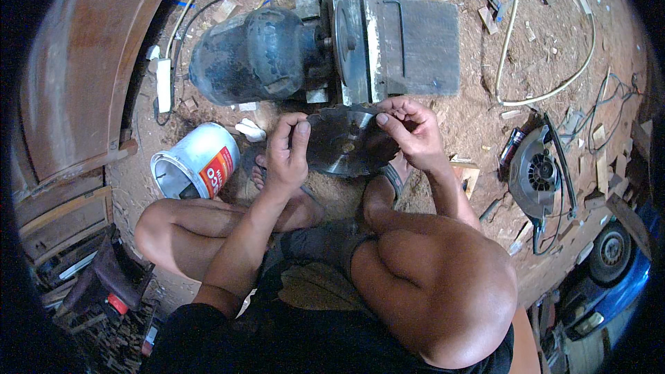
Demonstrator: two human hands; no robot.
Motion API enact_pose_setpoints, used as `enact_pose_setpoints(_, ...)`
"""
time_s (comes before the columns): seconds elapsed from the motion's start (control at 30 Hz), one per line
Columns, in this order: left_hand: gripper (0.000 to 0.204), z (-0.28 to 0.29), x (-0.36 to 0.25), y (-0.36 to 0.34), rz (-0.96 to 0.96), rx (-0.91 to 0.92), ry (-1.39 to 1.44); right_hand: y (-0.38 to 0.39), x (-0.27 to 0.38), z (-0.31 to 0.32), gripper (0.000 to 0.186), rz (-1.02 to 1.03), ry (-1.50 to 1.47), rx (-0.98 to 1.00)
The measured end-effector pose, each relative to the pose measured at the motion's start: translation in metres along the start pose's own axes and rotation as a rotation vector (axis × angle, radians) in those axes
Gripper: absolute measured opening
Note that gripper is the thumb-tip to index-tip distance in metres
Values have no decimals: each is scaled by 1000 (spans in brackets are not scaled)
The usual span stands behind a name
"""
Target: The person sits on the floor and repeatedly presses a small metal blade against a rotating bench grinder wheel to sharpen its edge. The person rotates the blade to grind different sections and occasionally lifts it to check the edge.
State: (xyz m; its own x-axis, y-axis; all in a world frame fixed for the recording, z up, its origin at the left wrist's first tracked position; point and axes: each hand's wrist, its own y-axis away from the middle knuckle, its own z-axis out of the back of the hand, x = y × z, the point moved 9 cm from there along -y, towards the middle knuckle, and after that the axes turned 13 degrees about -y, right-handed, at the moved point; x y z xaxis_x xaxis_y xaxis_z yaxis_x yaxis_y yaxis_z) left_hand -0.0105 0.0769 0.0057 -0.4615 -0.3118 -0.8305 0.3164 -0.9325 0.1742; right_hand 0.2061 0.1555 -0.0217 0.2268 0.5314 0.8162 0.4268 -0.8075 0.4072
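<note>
A dark circular saw blade (338, 142) with a small centre hole is held between both hands, just in front of the grinder. My left hand (289, 144) pinches its left edge, thumb raised on the near face. On the opposite edge, my right hand (413, 131) grips it with thumb and fingers. Beyond the blade lies a bench grinder with a blue-black motor (249, 54), a thin upright grinding disc (344, 36) and a flat dark plate (431, 47) on its right. The blade's far rim sits close to the grinder's base; whether they touch I cannot tell.
To my left a white bucket (197, 161) lies tipped over, near a white power strip (163, 86). A hand-held circular saw (537, 173) rests on the right. A pale cable (511, 41) loops across the dirt floor among wood scraps. A blue car (613, 291) stands at lower right.
</note>
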Motion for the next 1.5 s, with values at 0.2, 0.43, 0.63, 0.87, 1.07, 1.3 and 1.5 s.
enact_pose_setpoints(0.2,21,-2,-3,-1,-5,54,-47,-4,-3,4,10,28,25,-16)
enact_pose_setpoints(0.43,24,-9,3,2,5,62,-96,-4,45,47,18,110,16,-138)
enact_pose_setpoints(0.63,22,5,17,6,89,-11,-67,-1,121,34,60,550,894,-392)
enact_pose_setpoints(0.87,21,-2,25,2,108,-15,48,6,18,23,35,-4,223,-21)
enact_pose_setpoints(1.07,20,5,17,5,100,-43,98,11,5,-1,26,-42,-44,38)
enact_pose_setpoints(1.3,20,12,2,5,32,-51,27,5,18,7,11,42,121,-21)
enact_pose_setpoints(1.5,22,11,-10,2,-56,-64,-52,4,57,53,26,277,-8,-254)
